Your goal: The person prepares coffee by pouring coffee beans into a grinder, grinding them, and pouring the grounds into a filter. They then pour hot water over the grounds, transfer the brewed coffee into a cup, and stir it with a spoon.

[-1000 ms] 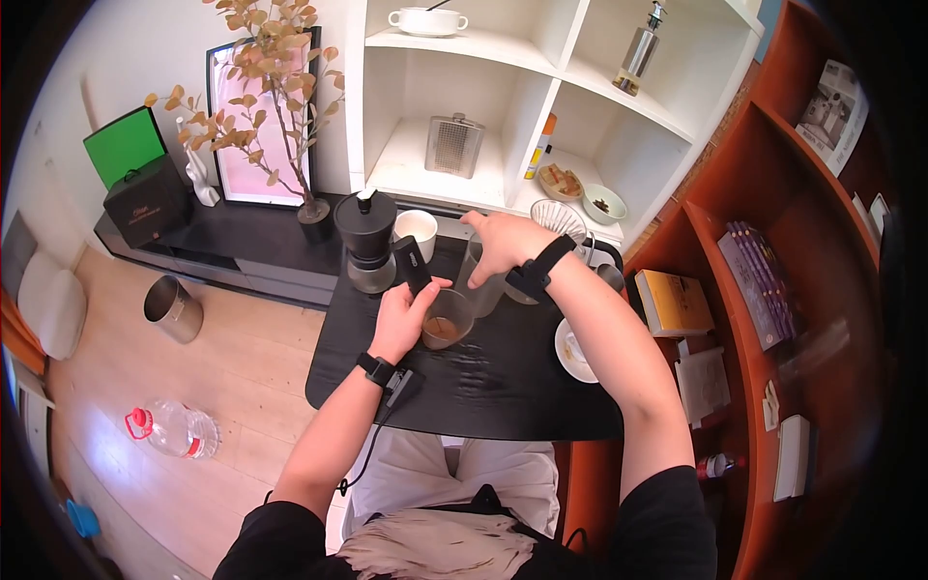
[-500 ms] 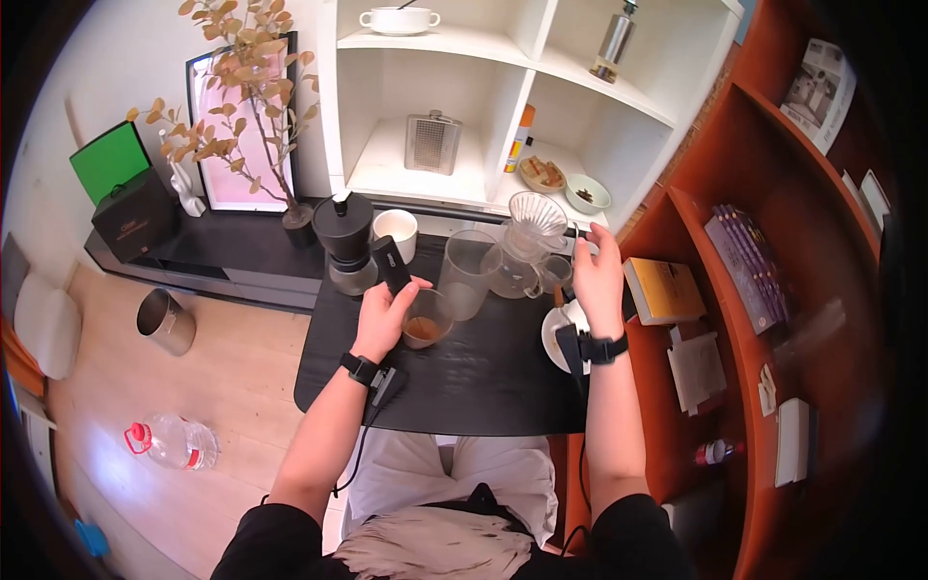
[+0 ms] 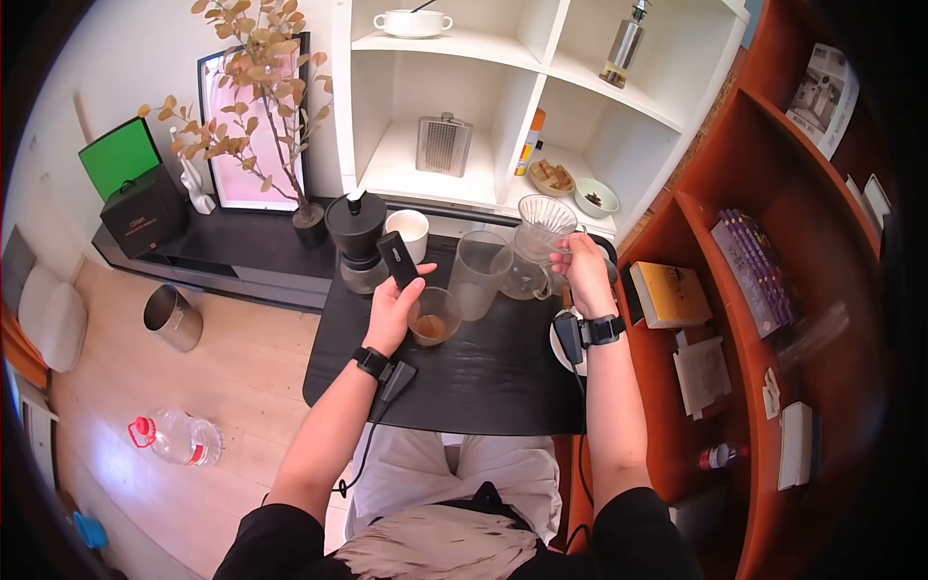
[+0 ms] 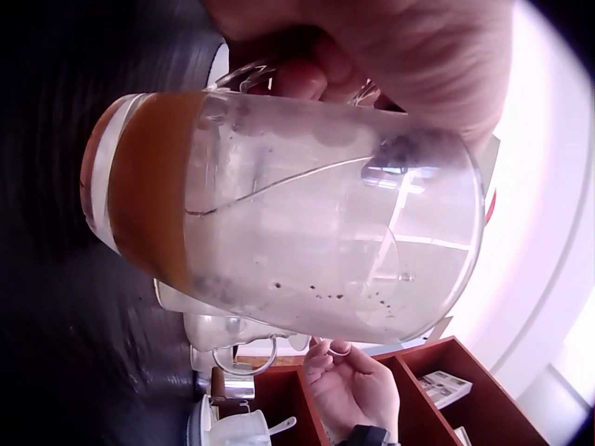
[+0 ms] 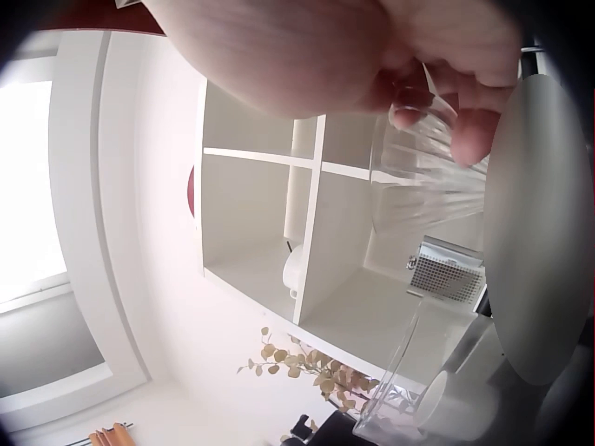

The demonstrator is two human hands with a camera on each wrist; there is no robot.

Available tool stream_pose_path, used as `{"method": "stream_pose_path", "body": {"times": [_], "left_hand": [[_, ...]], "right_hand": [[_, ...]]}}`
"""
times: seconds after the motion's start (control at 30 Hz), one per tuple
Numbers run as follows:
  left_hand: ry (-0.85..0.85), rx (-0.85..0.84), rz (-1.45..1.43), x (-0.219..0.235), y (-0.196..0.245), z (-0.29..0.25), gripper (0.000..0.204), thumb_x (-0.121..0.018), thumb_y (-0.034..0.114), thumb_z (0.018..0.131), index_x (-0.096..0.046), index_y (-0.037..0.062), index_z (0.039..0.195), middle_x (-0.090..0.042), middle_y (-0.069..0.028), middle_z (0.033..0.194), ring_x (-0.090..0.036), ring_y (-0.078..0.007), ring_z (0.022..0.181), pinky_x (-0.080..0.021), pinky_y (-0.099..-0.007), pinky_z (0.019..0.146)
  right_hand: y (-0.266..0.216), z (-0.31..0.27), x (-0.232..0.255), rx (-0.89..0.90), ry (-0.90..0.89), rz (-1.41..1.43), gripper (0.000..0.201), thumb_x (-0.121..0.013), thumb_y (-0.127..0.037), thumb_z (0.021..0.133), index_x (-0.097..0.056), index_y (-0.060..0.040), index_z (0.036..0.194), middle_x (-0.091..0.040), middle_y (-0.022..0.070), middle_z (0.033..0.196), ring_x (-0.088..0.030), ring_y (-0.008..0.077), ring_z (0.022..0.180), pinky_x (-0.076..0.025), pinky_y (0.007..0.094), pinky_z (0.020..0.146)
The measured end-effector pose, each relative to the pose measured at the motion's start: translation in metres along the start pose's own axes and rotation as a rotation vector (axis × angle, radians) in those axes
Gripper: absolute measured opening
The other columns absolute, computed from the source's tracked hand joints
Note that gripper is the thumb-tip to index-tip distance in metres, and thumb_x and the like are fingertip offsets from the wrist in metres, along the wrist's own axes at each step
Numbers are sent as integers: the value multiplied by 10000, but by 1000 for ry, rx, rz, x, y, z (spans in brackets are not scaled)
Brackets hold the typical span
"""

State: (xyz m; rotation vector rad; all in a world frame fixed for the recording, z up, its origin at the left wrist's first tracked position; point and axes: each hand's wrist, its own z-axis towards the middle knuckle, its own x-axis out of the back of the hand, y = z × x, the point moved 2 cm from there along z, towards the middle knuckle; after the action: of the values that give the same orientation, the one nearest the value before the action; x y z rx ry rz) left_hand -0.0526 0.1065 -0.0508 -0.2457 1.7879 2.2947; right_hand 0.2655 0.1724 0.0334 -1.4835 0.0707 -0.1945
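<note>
My left hand (image 3: 391, 314) grips the handle of a clear glass mug (image 4: 279, 223) with a shallow layer of brown liquid. The mug (image 3: 435, 317) stands on the black table. A slim black object (image 3: 396, 259) with pale lettering shows just above that hand's thumb. My right hand (image 3: 583, 275) pinches the small clear handle of a ribbed glass coffee dripper (image 3: 548, 215), its fingers (image 5: 479, 135) curled at the handle. Beneath the dripper is a glass coffee server (image 3: 525, 278). A tall clear glass (image 3: 480, 275) stands between server and mug.
A black manual coffee grinder (image 3: 356, 242) and a white cup (image 3: 408, 228) stand at the table's back left. Under my right wrist lies a white plate (image 3: 561, 354). White shelves (image 3: 464, 48) rise behind, and a reddish-brown bookcase (image 3: 701, 227) flanks the right side.
My right hand first withdrew rightward from over the tall glass, then came in to the dripper's handle and took hold of it. My left hand has stayed at the mug.
</note>
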Motion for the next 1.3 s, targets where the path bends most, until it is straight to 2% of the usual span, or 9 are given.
{"method": "stream_pose_path", "body": {"times": [0.07, 0.17, 0.27, 0.4, 0.53, 0.87, 0.9, 1.2, 1.3], "left_hand": [[10, -11, -32, 2, -2, 0, 304, -643, 209, 1063, -749, 50, 1300, -603, 97, 936, -492, -17, 856, -401, -214, 775], [-12, 16, -107, 3, -5, 0, 288, -641, 197, 1067, -755, 54, 1291, -579, 119, 891, -454, 3, 793, -362, -202, 712], [9, 10, -127, 1, -4, -1, 278, -643, 194, 1069, -759, 56, 1281, -557, 132, 866, -433, 11, 761, -342, -196, 683], [14, -1, -103, 0, -5, 0, 278, -639, 190, 1073, -756, 51, 1283, -540, 133, 854, -428, 10, 760, -343, -197, 681], [21, -2, -113, 1, -5, 0, 277, -633, 190, 1077, -754, 48, 1282, -545, 125, 845, -429, 10, 740, -342, -200, 664], [-8, 0, -203, 3, -13, 3, 267, -637, 193, 1076, -744, 18, 1246, -519, 102, 760, -420, -12, 651, -317, -222, 590], [-2, -12, -216, 2, -14, 3, 265, -642, 195, 1074, -744, 12, 1237, -520, 96, 753, -424, -18, 646, -317, -222, 588], [71, -47, -297, 7, -14, 4, 281, -667, 220, 1063, -743, -2, 1216, -540, 64, 723, -444, -41, 635, -341, -230, 588], [125, -74, -303, 4, -5, 3, 289, -671, 233, 1060, -745, -4, 1209, -557, 50, 730, -462, -50, 646, -368, -233, 607]], "right_hand": [[-7, -3, -4, 6, 8, 47, 258, -445, -253, 1126, -603, -53, 1085, -642, 62, 1071, -652, 169, 882, -550, 323, 772], [-27, -12, -9, 143, 73, 170, 216, -462, -221, 1120, -564, -76, 997, -641, 84, 1066, -650, 182, 894, -555, 339, 812], [-45, -29, -20, 243, -23, 267, 209, -458, -213, 1121, -558, -79, 996, -642, 93, 1069, -648, 184, 902, -551, 340, 835], [-48, -52, -42, 195, -199, 381, 253, -436, -226, 1144, -540, -65, 979, -634, 110, 1072, -650, 188, 892, -568, 337, 802], [-36, -58, -54, 204, -277, 290, 300, -419, -268, 1164, -552, -53, 1003, -631, 104, 1072, -661, 177, 898, -574, 334, 813], [-28, -52, -53, 172, -243, 189, 283, -459, -260, 1160, -592, -46, 1030, -628, 62, 1049, -682, 170, 931, -584, 324, 846], [-23, -49, -52, 198, -221, 179, 303, -460, -254, 1162, -614, -13, 1064, -664, 81, 1051, -692, 154, 891, -594, 308, 818], [-9, -48, -51, 231, -245, 275, 382, -445, -306, 1168, -628, 8, 1050, -678, 72, 1006, -687, 152, 862, -571, 296, 761], [-22, -53, -55, 194, -235, 196, 370, -422, -314, 1171, -581, -43, 974, -650, 79, 1000, -679, 173, 893, -562, 313, 792]]}}
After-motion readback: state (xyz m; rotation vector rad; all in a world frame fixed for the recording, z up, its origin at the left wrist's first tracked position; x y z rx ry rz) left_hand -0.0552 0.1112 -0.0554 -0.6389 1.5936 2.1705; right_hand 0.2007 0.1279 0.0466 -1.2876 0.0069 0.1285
